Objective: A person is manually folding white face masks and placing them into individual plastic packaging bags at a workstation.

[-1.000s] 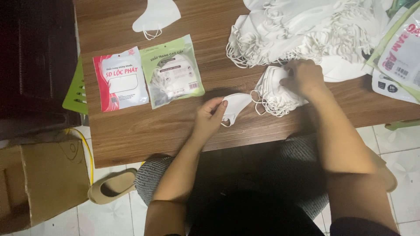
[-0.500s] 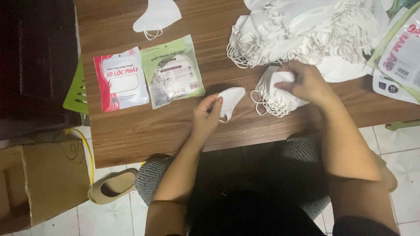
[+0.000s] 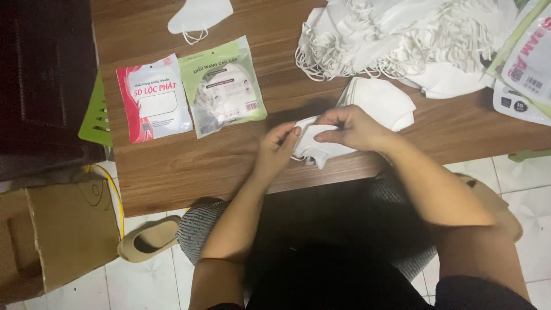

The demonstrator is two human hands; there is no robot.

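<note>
Now, from the head view, I see my left hand [image 3: 275, 152] and right hand [image 3: 356, 127] both with a grip clenched on one white face mask [image 3: 315, 146] above the bench [image 3: 189, 166] near edge, just beside a small mask stack [image 3: 384, 102].

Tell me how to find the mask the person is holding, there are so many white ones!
Start at the wooden table and find its near edge, in the middle. There the left hand and right hand hold one folded white mask between them. Unlike the small stack and the big tangled heap behind, it is held in fingers.
</note>
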